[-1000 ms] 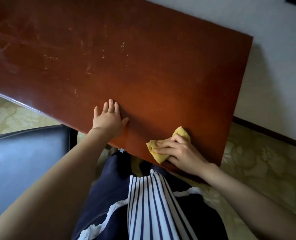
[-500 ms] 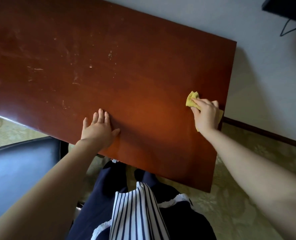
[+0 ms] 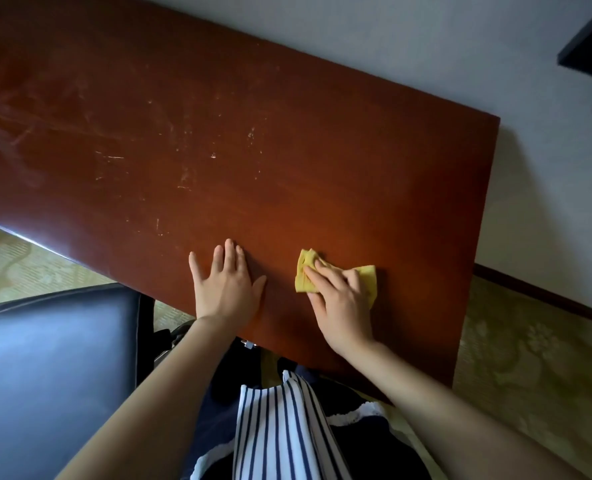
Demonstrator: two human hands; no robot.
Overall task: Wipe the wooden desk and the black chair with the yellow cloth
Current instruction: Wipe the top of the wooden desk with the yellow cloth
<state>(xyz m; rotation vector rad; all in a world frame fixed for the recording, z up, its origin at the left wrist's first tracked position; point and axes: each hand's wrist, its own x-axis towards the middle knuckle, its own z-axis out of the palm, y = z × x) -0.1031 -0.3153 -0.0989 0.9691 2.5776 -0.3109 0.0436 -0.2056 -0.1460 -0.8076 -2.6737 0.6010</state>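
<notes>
Right hand point(image 3: 339, 303) flat, fingers pressing yellow cloth point(image 3: 305, 271) onto tabletop point(image 3: 322, 150); left hand point(image 3: 227, 285) splayed, bracing. Suggest even, overlapping strokes toward scuffs point(image 3: 183, 178) at 10 o'clock.

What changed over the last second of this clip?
The right hand slid the yellow cloth from the right edge of the desk back leftward and now presses it beside the left hand. The left hand stayed flat on the desk.
</notes>
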